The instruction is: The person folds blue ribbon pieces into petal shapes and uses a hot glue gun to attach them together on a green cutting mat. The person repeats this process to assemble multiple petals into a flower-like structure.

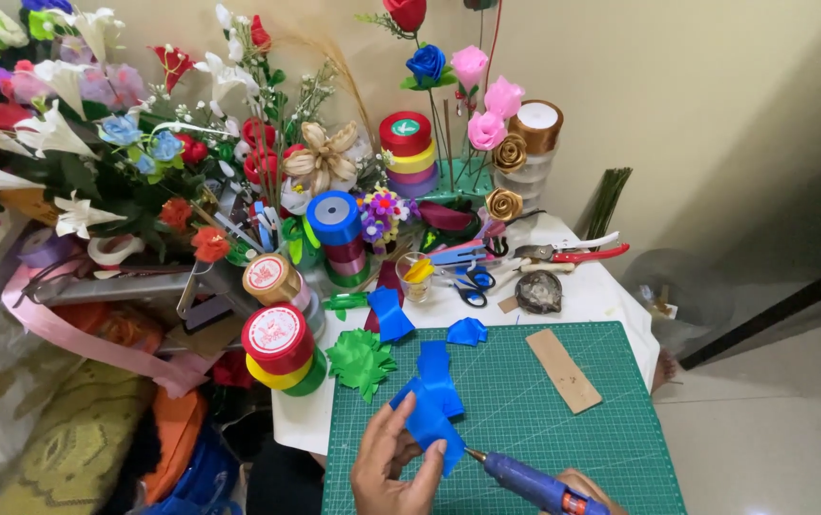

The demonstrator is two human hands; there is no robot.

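My left hand (393, 463) pinches a folded piece of blue ribbon (432, 420) over the green cutting mat (563, 439). My right hand (577, 488), mostly cut off at the bottom edge, grips a blue glue gun (530, 482); its metal tip points left and nearly touches the ribbon's lower end. More blue ribbon pieces (435, 367) lie on the mat just beyond the held one, with other blue pieces (467, 332) at the mat's far edge.
A green ribbon bow (361, 360), a cardboard strip (562, 370), stacked ribbon spools (280, 348), scissors (471, 282), red-handled pruners (573, 254) and a small glass (414, 277) crowd the white table (611, 298). Artificial flowers (96, 143) fill the back and left.
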